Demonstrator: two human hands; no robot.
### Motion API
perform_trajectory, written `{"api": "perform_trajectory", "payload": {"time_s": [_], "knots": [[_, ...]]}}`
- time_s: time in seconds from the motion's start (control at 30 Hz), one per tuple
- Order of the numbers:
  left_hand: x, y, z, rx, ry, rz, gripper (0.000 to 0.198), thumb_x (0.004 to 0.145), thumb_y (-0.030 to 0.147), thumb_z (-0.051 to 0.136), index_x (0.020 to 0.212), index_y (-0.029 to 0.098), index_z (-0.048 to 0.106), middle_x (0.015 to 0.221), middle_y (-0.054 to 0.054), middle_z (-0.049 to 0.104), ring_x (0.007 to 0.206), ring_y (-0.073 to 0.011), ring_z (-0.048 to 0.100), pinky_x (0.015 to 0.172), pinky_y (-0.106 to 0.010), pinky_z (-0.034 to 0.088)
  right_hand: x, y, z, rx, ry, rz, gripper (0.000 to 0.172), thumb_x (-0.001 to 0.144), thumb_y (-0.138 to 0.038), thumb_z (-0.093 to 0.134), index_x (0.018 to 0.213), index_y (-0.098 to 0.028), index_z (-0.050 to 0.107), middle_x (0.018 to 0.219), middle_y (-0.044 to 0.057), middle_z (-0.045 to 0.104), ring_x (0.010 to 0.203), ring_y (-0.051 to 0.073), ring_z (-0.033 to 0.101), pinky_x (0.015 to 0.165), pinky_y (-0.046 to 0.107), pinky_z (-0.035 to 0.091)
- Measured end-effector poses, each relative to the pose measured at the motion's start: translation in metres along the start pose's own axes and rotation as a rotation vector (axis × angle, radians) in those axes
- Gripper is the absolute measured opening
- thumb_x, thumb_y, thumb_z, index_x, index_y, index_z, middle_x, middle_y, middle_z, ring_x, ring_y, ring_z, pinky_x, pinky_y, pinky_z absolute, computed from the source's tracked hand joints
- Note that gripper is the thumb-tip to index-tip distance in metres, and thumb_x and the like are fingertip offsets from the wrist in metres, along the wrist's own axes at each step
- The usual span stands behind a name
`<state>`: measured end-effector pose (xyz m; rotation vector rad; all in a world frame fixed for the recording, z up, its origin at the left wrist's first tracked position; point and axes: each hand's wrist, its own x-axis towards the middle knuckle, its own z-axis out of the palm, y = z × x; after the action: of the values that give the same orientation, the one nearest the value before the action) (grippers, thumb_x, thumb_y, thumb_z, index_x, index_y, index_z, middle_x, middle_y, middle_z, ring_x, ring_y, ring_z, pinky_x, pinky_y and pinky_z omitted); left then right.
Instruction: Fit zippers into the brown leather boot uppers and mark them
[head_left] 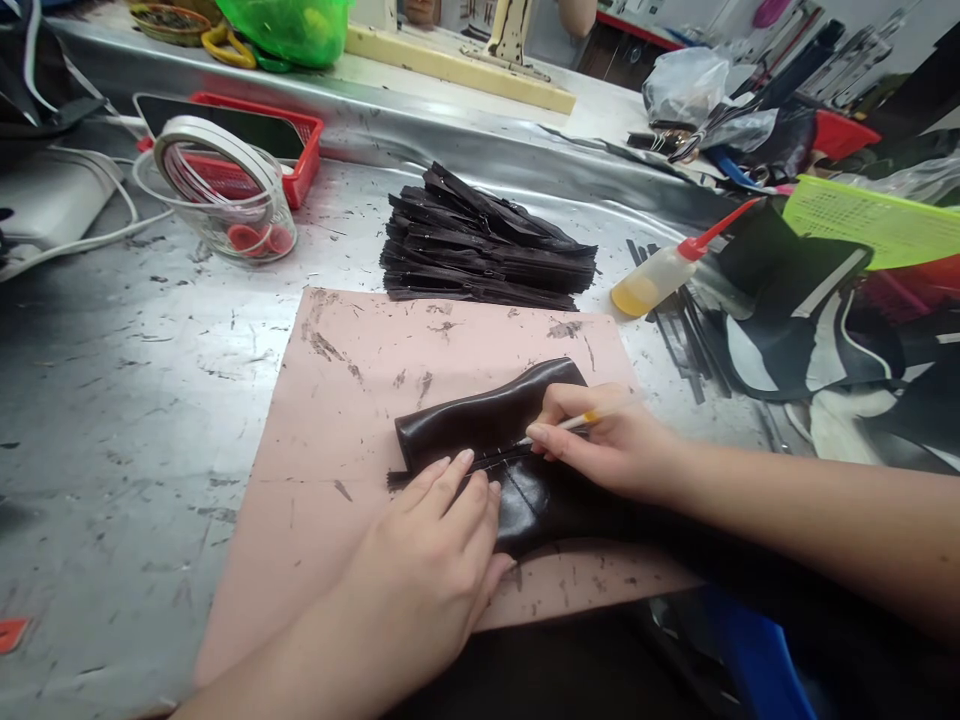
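Leather piece [480, 405]: glossy, very dark brown, near black. Pen [576, 423]: whitish, apparently with a yellow-orange band [591, 415]; blurred, so uncertain. Mat [300, 420]: pale pink, irregular dark smudges. Worktop [112, 400]: silver-grey, dark-flecked. Zipper bundle [487, 245]: blackish brown. Bottle [664, 272]: translucent white, amber liquid [630, 300], red nozzle [727, 225]. Mesh basket [862, 225]: lime green.

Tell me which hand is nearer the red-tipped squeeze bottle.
Right. The right hand is below the squeeze bottle in the picture, slightly left; the left hand is farther, to the lower left.
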<state>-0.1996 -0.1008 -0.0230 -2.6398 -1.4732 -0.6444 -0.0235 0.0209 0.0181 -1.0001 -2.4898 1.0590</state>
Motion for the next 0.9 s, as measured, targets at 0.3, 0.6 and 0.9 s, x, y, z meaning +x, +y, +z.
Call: {"api": "perform_trajectory", "payload": {"time_s": [0.3, 0.6, 0.9], "knots": [[0.0005, 0.0006, -0.0006, -0.014, 0.008, 0.001, 0.035, 0.089, 0.026, 0.040, 0.105, 0.007, 0.063, 0.106, -0.012, 0.065, 0.107, -0.0284, 0.056, 0.094, -0.040, 0.046, 0.0000, 0.0002, 0.0008, -0.014, -0.001, -0.011, 0.018, 0.082, -0.024, 0.050, 0.064, -0.018, 0.050, 0.059, 0.001, 0.058, 0.054, 0.012, 0.055, 0.051, 0.023, 0.043], [0.0001, -0.0004, 0.0004, -0.003, 0.018, 0.009, 0.034, 0.088, 0.026, 0.041, 0.104, 0.007, 0.064, 0.105, -0.012, 0.065, 0.106, -0.0281, 0.057, 0.095, -0.040, 0.045, 0.0015, -0.0003, -0.0076, 0.048, 0.004, 0.145, 0.018, 0.080, -0.026, 0.049, 0.063, -0.020, 0.045, 0.057, 0.001, 0.060, 0.053, 0.013, 0.056, 0.053, 0.025, 0.044], [0.0021, -0.0012, 0.0005, -0.005, 0.031, 0.011, 0.034, 0.089, 0.025, 0.040, 0.103, 0.007, 0.065, 0.104, -0.012, 0.066, 0.105, -0.0287, 0.058, 0.092, -0.039, 0.047, 0.0015, 0.0010, -0.0069, -0.055, -0.020, 0.138, 0.020, 0.078, -0.026, 0.048, 0.061, -0.020, 0.043, 0.055, 0.000, 0.056, 0.052, 0.013, 0.054, 0.052, 0.025, 0.042]]}}
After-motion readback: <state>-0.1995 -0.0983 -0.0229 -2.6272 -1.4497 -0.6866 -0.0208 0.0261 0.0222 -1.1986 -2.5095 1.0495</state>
